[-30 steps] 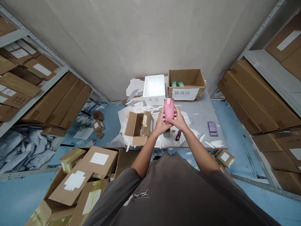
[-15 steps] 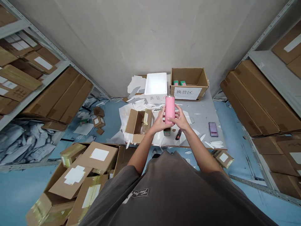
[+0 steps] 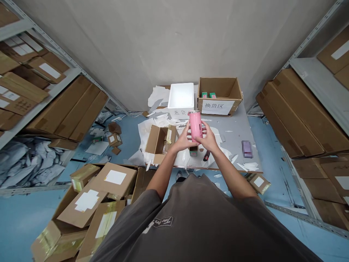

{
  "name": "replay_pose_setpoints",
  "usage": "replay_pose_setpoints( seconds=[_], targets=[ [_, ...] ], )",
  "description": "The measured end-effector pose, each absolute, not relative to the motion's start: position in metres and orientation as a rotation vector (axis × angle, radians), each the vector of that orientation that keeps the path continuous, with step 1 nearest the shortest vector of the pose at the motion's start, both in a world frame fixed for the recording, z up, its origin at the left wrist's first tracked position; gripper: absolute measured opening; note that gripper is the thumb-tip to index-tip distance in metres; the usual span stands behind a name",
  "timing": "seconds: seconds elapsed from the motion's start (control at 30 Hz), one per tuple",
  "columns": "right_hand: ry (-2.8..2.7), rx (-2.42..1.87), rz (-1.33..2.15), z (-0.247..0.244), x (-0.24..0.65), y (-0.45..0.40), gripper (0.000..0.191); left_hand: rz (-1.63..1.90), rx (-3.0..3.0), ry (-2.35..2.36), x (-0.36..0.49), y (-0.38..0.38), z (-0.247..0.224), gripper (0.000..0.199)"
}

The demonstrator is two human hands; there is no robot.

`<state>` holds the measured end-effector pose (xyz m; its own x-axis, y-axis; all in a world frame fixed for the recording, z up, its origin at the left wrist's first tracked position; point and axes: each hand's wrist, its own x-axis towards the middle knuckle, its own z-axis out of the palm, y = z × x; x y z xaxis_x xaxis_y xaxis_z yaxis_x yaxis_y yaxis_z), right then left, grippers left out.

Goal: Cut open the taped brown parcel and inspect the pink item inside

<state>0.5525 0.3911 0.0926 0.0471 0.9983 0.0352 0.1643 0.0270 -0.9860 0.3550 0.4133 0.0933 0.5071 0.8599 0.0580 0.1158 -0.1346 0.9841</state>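
A pink tumbler (image 3: 195, 125) with a silvery rim is held over the table, its top leaning a little to the left. My left hand (image 3: 182, 140) grips its left side, and my right hand (image 3: 208, 138) wraps its lower right side. Dark markings show on the tumbler near my right fingers. Below it stands a small green box (image 3: 193, 151), partly covered by the hands and tumbler. A red and black cutter (image 3: 206, 155) lies just right of that box. Left of my left hand is an open cardboard box (image 3: 158, 140).
At the table's back are a white foam box (image 3: 181, 98) and a labelled carton (image 3: 218, 107) holding small green boxes. A purple blurred item (image 3: 247, 149) lies on the right. A large carton of parcels (image 3: 114, 178) stands front left; loaded shelves flank both sides.
The tumbler has turned in my hands, bringing dark markings into view, and its top has tipped left. Both hands still hold it.
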Motion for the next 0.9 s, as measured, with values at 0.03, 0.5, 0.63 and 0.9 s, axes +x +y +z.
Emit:
replay_pose_setpoints(
  seconds=[0.03, 0.5, 0.63, 0.9],
  targets=[
    [-1.308, -1.331, 1.063, 0.093, 0.553, 0.39, 0.107, 0.833, 1.591, 0.885, 0.355, 0.412, 0.094, 0.151],
    [-1.26, -1.14, 1.341, 0.096, 0.556, 0.384, 0.12, 0.734, 1.461, 0.821, 0.345, 0.407, 0.107, 0.156],
    [-1.184, -1.075, 1.512, 0.095, 0.559, 0.384, 0.117, 0.746, 1.434, 0.785, 0.342, 0.402, 0.104, 0.157],
    [-1.195, -1.051, 1.548, 0.084, 0.572, 0.393, 0.118, 0.716, 1.483, 0.816, 0.341, 0.404, 0.094, 0.154]
  ],
)
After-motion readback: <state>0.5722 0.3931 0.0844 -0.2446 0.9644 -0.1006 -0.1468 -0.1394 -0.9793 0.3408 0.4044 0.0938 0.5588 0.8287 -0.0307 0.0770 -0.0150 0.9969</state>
